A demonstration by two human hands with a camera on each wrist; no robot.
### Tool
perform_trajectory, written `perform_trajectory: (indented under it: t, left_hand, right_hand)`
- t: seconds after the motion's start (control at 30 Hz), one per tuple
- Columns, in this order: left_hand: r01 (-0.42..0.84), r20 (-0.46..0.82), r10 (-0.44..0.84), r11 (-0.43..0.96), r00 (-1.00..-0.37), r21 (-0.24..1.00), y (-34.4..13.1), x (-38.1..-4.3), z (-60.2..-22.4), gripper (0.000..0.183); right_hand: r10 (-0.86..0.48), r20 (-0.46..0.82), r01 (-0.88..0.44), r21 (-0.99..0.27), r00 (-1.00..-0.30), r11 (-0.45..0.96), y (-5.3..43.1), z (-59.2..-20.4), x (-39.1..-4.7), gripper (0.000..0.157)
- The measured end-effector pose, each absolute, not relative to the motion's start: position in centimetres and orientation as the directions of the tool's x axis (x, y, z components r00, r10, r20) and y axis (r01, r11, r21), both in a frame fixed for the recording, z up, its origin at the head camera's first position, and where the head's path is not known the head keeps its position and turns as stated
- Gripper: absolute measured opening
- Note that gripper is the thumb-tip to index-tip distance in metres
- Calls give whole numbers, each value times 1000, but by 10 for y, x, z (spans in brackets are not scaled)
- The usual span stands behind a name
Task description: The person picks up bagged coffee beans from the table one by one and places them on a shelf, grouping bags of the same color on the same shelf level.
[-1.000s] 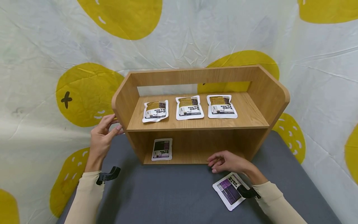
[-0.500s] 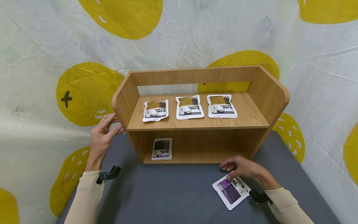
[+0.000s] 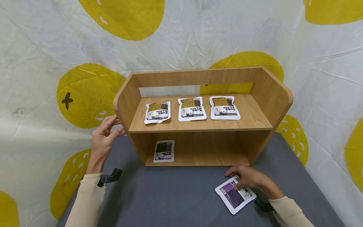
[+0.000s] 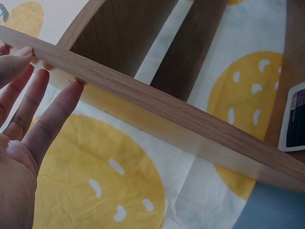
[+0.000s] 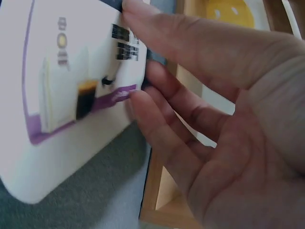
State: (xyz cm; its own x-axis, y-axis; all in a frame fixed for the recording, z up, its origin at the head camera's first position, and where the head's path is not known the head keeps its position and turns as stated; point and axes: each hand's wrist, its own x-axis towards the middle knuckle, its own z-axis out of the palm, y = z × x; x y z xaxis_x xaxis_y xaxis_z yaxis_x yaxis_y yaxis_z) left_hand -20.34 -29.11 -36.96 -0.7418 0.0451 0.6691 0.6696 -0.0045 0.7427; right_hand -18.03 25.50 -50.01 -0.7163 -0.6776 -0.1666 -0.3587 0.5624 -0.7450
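Note:
My left hand (image 3: 104, 138) rests its fingertips against the outer left side of a two-tier wooden shelf (image 3: 198, 129). In the left wrist view its fingers (image 4: 55, 117) lie fairly straight along that side panel, thumb near the edge. My right hand (image 3: 249, 176) holds the upper edge of a purple-and-white pouch (image 3: 232, 197) on the grey table, thumb over its printed face. The right wrist view shows fingers (image 5: 162, 138) curled at the edge of this pouch (image 5: 71, 90). A dark purple-and-white pouch (image 3: 164, 151) lies at the left of the lower tier.
Three brown-and-white pouches, the left one (image 3: 157, 112), middle one (image 3: 192, 109) and right one (image 3: 225, 108), lie in a row on the upper tier. A white cloth (image 3: 181, 37) with yellow shapes hangs behind. The grey table (image 3: 167, 195) extends in front of the shelf.
My right hand has moved right and down from the shelf's front edge onto the pouch on the table, which has shifted very slightly. My left hand has stayed put.

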Motion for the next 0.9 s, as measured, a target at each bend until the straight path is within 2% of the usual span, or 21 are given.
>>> perform_trajectory:
  t: [0.2, 0.47, 0.67, 0.9]
  left_hand:
    - [669, 669, 43, 1, -742, 743, -292, -202, -370, 53]
    - [665, 663, 46, 32, -747, 746, -292, -203, -371, 54]
    - [674, 673, 51, 14, -738, 738, -292, -204, -371, 53]
    - [685, 684, 54, -13, -727, 729, -293, -205, -372, 53]
  right_hand:
    - [-671, -161, -406, -687, -723, 602, 244, -499, -179, 45]
    - [-688, -256, -299, -760, -679, 577, 241, -501, -179, 28]
    - [-699, -251, -326, -746, -669, 581, 242, -502, -177, 16]
    - [-737, -242, -345, -764, -631, 546, 240, -500, -180, 13]
